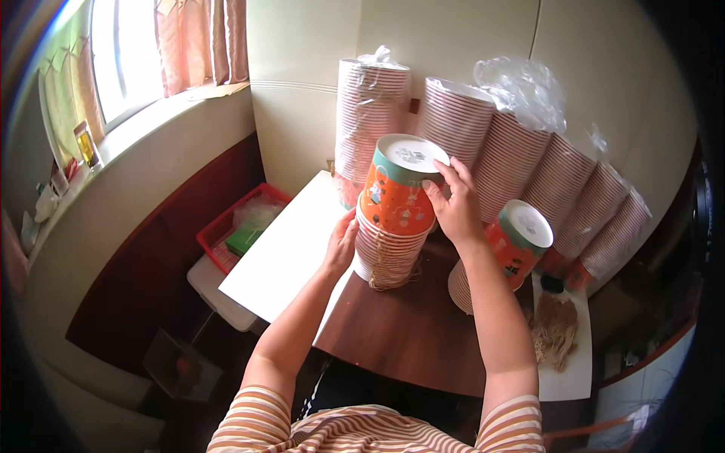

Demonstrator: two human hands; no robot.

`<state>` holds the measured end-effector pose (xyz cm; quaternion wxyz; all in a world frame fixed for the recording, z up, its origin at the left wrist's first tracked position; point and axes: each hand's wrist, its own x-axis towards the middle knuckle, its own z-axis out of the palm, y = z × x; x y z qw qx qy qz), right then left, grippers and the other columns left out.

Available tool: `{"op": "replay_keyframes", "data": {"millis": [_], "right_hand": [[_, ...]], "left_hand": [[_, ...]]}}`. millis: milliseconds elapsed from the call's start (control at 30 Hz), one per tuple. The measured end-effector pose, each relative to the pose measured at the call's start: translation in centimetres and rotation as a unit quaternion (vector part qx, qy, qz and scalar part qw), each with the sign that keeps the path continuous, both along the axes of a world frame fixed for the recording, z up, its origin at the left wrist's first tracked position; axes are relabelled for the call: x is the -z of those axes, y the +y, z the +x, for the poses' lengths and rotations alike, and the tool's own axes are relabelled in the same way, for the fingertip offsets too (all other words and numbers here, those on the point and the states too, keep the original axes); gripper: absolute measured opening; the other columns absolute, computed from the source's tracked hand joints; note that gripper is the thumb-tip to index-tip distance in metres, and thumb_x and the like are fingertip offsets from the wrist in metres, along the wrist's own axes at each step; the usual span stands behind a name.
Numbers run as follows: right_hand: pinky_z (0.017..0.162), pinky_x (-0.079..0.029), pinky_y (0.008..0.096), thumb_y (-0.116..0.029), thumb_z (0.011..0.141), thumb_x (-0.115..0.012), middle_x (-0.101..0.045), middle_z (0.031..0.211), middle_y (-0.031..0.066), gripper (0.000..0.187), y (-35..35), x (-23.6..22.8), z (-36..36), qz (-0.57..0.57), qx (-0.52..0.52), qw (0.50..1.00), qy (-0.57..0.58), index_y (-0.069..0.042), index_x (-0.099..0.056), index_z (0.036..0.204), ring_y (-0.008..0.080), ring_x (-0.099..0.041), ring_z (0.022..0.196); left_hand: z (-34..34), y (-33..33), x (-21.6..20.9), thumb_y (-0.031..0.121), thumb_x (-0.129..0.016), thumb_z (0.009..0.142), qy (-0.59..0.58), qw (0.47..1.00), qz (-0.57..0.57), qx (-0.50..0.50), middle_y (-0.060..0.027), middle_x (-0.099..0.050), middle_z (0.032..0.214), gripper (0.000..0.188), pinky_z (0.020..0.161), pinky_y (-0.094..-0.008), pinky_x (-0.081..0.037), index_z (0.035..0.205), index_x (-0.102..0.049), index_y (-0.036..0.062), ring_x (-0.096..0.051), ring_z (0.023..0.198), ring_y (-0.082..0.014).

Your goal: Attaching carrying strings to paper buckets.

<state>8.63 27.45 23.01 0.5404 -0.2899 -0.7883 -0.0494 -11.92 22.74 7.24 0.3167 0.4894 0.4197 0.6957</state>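
Observation:
An orange and teal paper bucket stands upside down on top of a stack of nested paper buckets, its white base facing up. With my right hand I grip it at the base end, thumb on the side and fingers over the edge. My left hand presses its fingers against the left side, at the bucket's rim. Thin tan cords hang around the lower part of the stack. Beyond my right forearm is a second inverted stack, topped by another orange and teal bucket.
Tall plastic-wrapped bucket stacks line the wall at the back. A bundle of beige cords lies at the right of the brown tabletop. A red basket sits left of the white table. Clear plastic wrap tops the stacks.

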Motion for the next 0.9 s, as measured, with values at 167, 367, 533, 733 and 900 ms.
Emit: {"op": "replay_keyframes", "data": {"millis": [167,367,533,733,900], "right_hand": [[0.091,-0.045,0.0440,-0.021,0.081,-0.068,-0.054,0.119,0.0265,0.033,-0.2,-0.1,-0.9,-0.018,0.018,1.000,-0.008,-0.002,-0.063,0.108,0.0408,-0.055,0.107],[0.091,-0.045,0.0437,-0.018,0.081,-0.068,-0.055,0.117,0.0262,0.031,-1.2,-0.6,-1.2,-0.030,0.033,0.999,-0.031,0.000,-0.063,0.107,0.0409,-0.054,0.109],[0.093,-0.045,0.0437,-0.019,0.083,-0.067,-0.053,0.121,0.0271,0.034,-1.3,-0.5,-0.9,-0.040,0.026,0.998,-0.051,-0.001,-0.061,0.111,0.0412,-0.052,0.112],[0.098,-0.042,0.0432,-0.017,0.085,-0.063,-0.045,0.130,0.0286,0.046,-1.7,0.3,0.7,-0.032,-0.002,0.999,-0.036,-0.001,-0.050,0.126,0.0418,-0.047,0.118],[0.095,-0.042,0.0440,-0.014,0.082,-0.064,-0.052,0.124,0.0192,0.036,-4.8,-0.1,4.6,-0.007,0.096,0.992,-0.076,-0.001,-0.057,0.115,0.0389,-0.052,0.111]], "left_hand": [[0.1,0.5,0.7,0.030,-0.045,0.097,0.013,1.000,0.006,-0.021,-0.0171,-0.050,0.130,0.049,0.103,-0.0341,-0.033,0.134,-0.042,-0.0020,-0.045,0.122,-0.0238],[0.1,1.5,1.8,0.032,-0.045,0.097,0.023,0.999,0.007,-0.034,-0.0170,-0.049,0.130,0.051,0.104,-0.0336,-0.032,0.135,-0.041,-0.0016,-0.044,0.122,-0.0233],[-0.3,1.2,2.4,0.037,-0.047,0.096,0.023,0.999,0.000,-0.033,-0.0200,-0.049,0.129,0.053,0.101,-0.0367,-0.036,0.134,-0.042,0.0011,-0.047,0.120,-0.0275],[1.0,-2.6,3.9,0.035,-0.053,0.092,0.104,0.988,-0.052,-0.099,-0.0208,-0.048,0.128,0.056,0.099,-0.0384,-0.039,0.135,-0.041,0.0015,-0.049,0.118,-0.0305],[3.6,-8.6,5.5,0.020,-0.061,0.086,0.165,0.980,-0.067,-0.089,-0.0195,-0.053,0.118,0.040,0.094,-0.0394,-0.043,0.122,-0.053,0.0044,-0.052,0.110,-0.0337]]}}
